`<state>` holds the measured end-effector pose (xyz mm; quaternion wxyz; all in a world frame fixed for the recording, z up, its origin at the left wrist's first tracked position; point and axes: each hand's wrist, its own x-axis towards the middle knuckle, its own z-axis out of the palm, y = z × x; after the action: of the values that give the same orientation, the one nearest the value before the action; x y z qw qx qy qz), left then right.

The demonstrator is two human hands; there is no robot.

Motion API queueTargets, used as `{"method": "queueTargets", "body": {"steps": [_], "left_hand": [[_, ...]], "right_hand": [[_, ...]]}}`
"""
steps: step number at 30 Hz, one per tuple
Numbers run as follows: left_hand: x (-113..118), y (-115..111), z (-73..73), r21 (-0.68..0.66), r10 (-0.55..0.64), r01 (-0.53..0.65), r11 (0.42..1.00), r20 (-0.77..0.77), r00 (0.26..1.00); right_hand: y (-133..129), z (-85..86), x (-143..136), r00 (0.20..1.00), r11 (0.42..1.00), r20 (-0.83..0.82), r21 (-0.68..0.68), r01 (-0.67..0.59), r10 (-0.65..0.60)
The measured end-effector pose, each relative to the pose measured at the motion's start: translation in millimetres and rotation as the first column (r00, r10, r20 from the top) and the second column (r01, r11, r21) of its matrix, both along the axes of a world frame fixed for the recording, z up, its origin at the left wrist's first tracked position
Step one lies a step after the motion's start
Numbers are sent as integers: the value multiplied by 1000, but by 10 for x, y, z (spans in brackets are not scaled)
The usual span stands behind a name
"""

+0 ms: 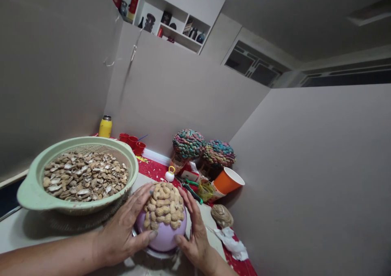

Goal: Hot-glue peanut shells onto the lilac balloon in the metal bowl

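Note:
A smooth purple dome (pixel 165 238) with whole peanuts (pixel 165 204) stuck over its upper and far side stands in front of me, its near lower part bare. It rests on a shiny metal rim (pixel 159 253), mostly hidden below. My left hand (pixel 130 225) cups its left side, thumb on the bare purple surface. From the right, my right hand (pixel 195 233) grips it with the fingers along the peanuts and the thumb near the front. To the left is a light green colander (pixel 27 194), holding many peanut shells (pixel 88 178).
Behind stand a yellow bottle (pixel 105 126), red cups (pixel 139 148) and two multicoloured bumpy domes (pixel 188 143). An orange paper cup (pixel 226 181) lies tilted near green-handled pliers (pixel 192 192). A ball of twine (pixel 222 215) and white tissue (pixel 233 243) lie at right, beside the wall.

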<state>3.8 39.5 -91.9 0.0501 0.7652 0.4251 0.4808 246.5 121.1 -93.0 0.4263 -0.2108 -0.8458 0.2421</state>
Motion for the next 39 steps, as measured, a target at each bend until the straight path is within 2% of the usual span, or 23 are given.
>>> {"method": "queueTargets", "body": {"steps": [6, 16, 23, 28, 34, 39], "left_hand": [[9, -26, 35, 2, -18, 18, 1000, 11, 1000], [-4, -28, 52, 12, -29, 29, 1000, 35, 999], [6, -54, 83, 95, -102, 103, 990, -10, 995], [-2, -57, 85, 114, -132, 136, 984, -43, 990], [-10, -38, 41, 91, -121, 122, 988, -18, 992], [-25, 37, -18, -59, -35, 36, 998, 23, 999]], "right_hand": [[-8, -89, 47, 999, 999, 33, -20, -29, 30], [-5, -111, 29, 999, 998, -22, 57, -25, 27], [17, -118, 69, 999, 957, 5, 284, -52, 53], [24, -116, 71, 999, 937, 10, 346, -49, 48], [8, -140, 80, 1000, 956, 17, 293, -30, 26], [-38, -139, 4, 999, 994, -7, 95, 51, -51]]}}
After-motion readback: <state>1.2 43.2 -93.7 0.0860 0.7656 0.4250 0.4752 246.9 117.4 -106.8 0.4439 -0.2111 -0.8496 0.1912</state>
